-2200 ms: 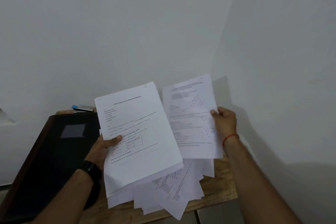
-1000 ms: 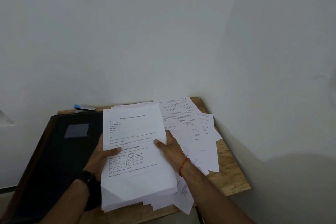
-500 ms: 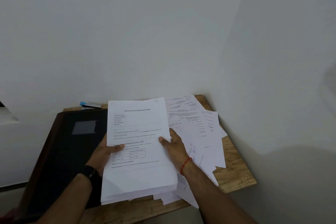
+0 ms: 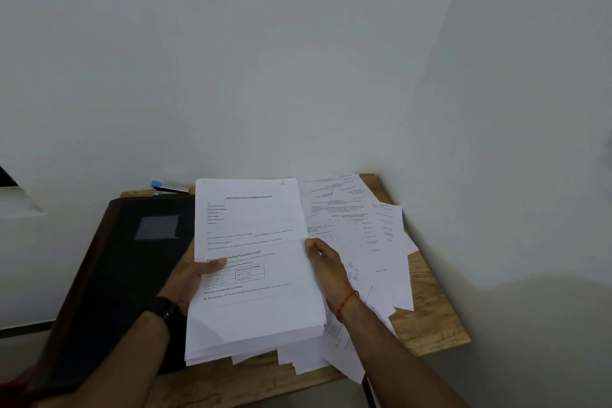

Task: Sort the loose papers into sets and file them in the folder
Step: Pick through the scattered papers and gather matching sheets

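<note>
One thick stack of papers (image 4: 255, 262) held up off the table at the centre of the scene, tilted toward the camera, top sheet a printed letter with a small grid low down. Clamped at its left edge by the left hand (image 4: 190, 270): thumb pressed across the top sheet, fingers curled underneath. Pinched at its right edge by the right hand (image 4: 326, 267), thumb on top at mid-height, remaining fingers hidden behind the sheets. Black watch (image 4: 167, 310) on the left wrist, red thread (image 4: 346, 303) round the right.

Just right of the stack and partly under it, loose papers (image 4: 367, 235) fanned out untidily over the wooden table (image 4: 433, 328), a few corners poking past the near edge. To the left, a dark folder (image 4: 132, 275) lying flat, pale label patch toward its far end, right side covered by the stack and the left forearm. Beyond the folder's far edge, against the white wall (image 4: 298, 76), a small dark item (image 4: 157, 184) with a blue tip, too small to identify.
</note>
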